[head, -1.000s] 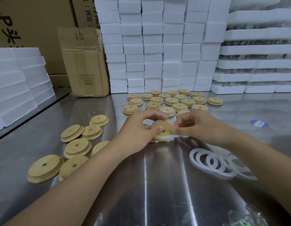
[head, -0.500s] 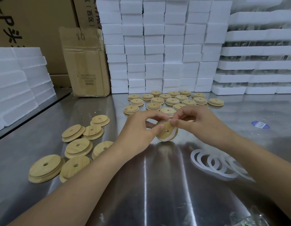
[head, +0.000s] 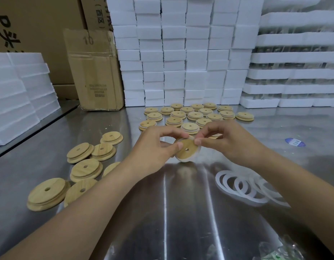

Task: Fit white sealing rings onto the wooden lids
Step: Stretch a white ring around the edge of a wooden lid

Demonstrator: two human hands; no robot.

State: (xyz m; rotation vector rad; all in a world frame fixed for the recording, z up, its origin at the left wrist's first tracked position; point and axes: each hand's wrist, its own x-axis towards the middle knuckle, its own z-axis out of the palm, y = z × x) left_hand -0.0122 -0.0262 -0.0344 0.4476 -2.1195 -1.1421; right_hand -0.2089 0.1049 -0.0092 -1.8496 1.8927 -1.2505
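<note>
A round wooden lid [head: 186, 150] with a centre hole is held tilted above the steel table [head: 181, 212], a white sealing ring [head: 190, 160] showing round its lower edge. My left hand [head: 155, 149] grips the lid's left side with thumb and fingers. My right hand [head: 226, 140] pinches the ring and lid at the top right edge. Several bare wooden lids [head: 85, 168] lie to the left. Loose white rings [head: 243, 188] lie overlapped to the right, partly under my right forearm. Several lids fitted with rings [head: 195, 115] sit in rows behind my hands.
White foam blocks [head: 181, 53] are stacked along the back, more foam [head: 18, 94] at the left. A cardboard box [head: 95, 72] stands at the back left. A blue sticker [head: 295, 142] lies at the right, crumpled plastic bags [head: 282, 250] at the bottom right.
The lid has tilted more upright between my hands. Both hands shifted their fingers to the lid's top edge and stay on the lid and ring.
</note>
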